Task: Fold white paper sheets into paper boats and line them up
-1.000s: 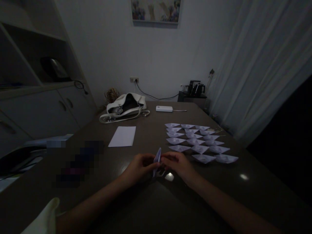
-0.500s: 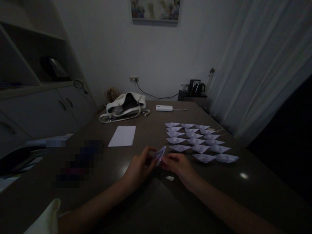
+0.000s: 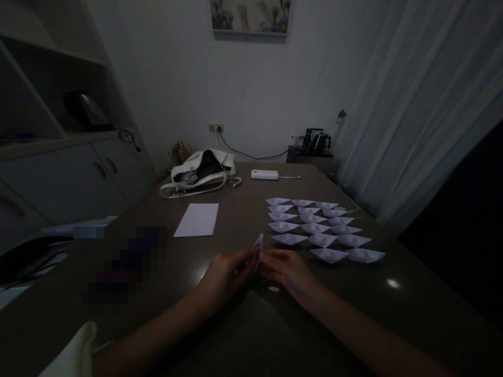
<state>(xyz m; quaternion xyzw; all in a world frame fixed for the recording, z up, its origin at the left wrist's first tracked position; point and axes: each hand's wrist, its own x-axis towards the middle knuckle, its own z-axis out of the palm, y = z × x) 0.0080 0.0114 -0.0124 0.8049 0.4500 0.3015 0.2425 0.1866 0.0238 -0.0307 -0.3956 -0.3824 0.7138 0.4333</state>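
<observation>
Between my two hands, just above the table, is a small folded paper boat [image 3: 258, 243], tilted up on edge. My left hand [image 3: 230, 269] pinches it from the left, thumb and fingers pressed on its side. From the right, my right hand [image 3: 286, 267] grips its other side with bent fingers. Much of the boat is hidden behind the fingers. Rows of several finished paper boats [image 3: 315, 228] stand to the right, beyond my right hand. A stack of white paper sheets [image 3: 197, 220] lies to the left, past my left hand.
A white handbag [image 3: 204, 170] sits at the table's far left, with a white power bank [image 3: 264, 175] and short cable right of it. A blurred dark object [image 3: 126, 264] lies on the left. The brown table [image 3: 243, 330] reflects light spots.
My left fingers have closed further around the paper boat. It has turned more edge-on and moved slightly left. The boats in rows and the sheets stay where they were.
</observation>
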